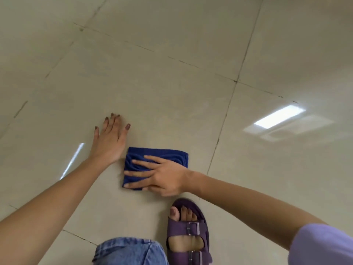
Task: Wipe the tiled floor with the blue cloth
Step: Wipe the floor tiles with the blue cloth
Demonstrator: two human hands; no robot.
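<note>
A folded blue cloth (170,155) lies flat on the beige tiled floor (172,92), near the middle of the view. My right hand (162,176) presses down on the cloth's near half, fingers spread and pointing left across it. My left hand (109,138) rests flat on the bare tile just left of the cloth, fingers apart, holding nothing. The heel of the left hand nearly touches the cloth's left edge.
My foot in a purple buckled sandal (188,232) stands just below the cloth. A knee in blue jeans (129,251) shows at the bottom edge. Dark grout lines (221,134) cross the glossy floor, and a ceiling light's reflection (278,116) glares at the right.
</note>
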